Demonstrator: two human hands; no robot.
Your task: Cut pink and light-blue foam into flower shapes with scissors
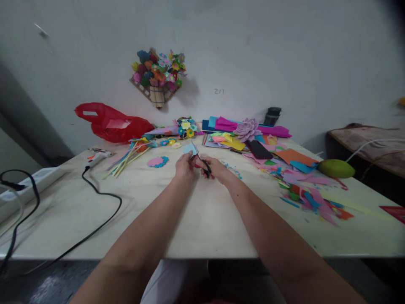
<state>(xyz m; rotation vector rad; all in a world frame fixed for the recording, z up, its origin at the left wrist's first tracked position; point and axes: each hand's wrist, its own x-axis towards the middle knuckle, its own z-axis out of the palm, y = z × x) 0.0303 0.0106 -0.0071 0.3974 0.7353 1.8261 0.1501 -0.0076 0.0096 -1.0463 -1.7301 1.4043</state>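
Over the middle of the white table, my left hand (184,166) is closed on a light blue sheet piece (189,148), which sticks up past the fingers. My right hand (214,166) grips a pair of scissors (206,167) by the dark handles. Its blades point up and left beside the blue piece; whether they are cutting into it I cannot tell. To the left of my hands lie pink and blue scalloped discs (158,161). Small blue clippings (232,169) are scattered just right of my right hand.
A glue gun (98,158) and its black cord lie at the left, near a white power strip (31,185). Thin stems (125,158) and a red plastic bag (114,124) are behind. Right are a phone (258,149), coloured scraps (313,200) and a green oval object (336,168).
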